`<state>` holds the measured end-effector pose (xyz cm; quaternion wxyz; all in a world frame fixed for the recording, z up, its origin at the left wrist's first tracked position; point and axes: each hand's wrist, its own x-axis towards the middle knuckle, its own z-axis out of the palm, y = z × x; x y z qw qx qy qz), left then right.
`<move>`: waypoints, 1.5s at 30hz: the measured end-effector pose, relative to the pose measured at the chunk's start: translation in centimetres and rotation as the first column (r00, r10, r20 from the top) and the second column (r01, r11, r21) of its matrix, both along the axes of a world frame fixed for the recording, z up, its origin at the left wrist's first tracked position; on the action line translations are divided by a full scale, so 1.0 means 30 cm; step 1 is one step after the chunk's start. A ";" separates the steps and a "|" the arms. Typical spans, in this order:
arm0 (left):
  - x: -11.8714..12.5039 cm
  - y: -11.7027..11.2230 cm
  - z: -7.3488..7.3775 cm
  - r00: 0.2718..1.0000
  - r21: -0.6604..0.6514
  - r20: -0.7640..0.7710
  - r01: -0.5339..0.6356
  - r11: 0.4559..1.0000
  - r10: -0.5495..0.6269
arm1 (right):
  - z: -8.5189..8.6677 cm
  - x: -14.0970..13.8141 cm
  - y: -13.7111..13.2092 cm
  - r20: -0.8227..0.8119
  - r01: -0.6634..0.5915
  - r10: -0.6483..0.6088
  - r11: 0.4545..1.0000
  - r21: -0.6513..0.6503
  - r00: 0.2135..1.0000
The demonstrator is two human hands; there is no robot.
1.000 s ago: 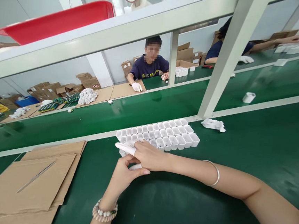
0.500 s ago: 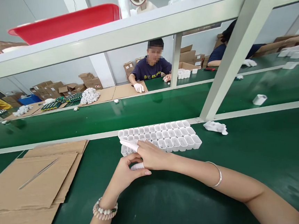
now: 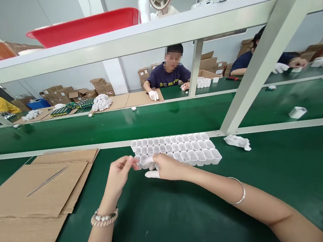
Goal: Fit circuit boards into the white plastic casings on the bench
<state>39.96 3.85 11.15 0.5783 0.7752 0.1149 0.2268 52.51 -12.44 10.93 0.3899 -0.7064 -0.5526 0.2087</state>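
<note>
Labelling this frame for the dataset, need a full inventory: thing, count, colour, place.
cup tray: 1, white, many small cells, on the near green surface at both hands
cardboard sheets: a few, brown, stacked at near left
tweezers: 1, metal, lying on the cardboard
crumpled cloth: 1, white, right of the tray by the frame post
conveyor belt: 1, green, beyond the rail
small box: 1, white, on the belt at right
red bin: 1, on the overhead shelf
co-worker: 1, dark shirt, white glove, seated across
left hand: bare, beaded bracelet, fingertips at the tray's left end
right hand: white finger cots, bangle, on the tray's near left corner
</note>
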 end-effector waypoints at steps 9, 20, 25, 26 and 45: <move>0.042 0.041 -0.053 0.953 -0.102 0.034 -0.296 0.950 0.300 | -0.129 -0.036 0.050 -0.867 -0.476 0.243 0.879 0.007 0.436; 0.047 0.036 -0.073 0.945 -0.080 0.029 -0.323 0.943 0.326 | -0.222 -0.019 0.074 -0.929 -0.387 0.199 0.920 0.067 0.312; 0.046 0.033 -0.071 0.944 -0.098 0.025 -0.325 0.941 0.329 | -0.230 -0.020 0.074 -0.925 -0.389 0.212 0.918 0.077 0.316; 0.046 0.032 -0.069 0.944 -0.095 0.023 -0.326 0.941 0.329 | -0.230 -0.020 0.074 -0.924 -0.387 0.210 0.919 0.074 0.321; 0.047 0.027 -0.068 0.952 -0.099 0.011 -0.304 0.948 0.306 | -0.218 -0.021 0.075 -0.926 -0.398 0.208 0.915 0.070 0.314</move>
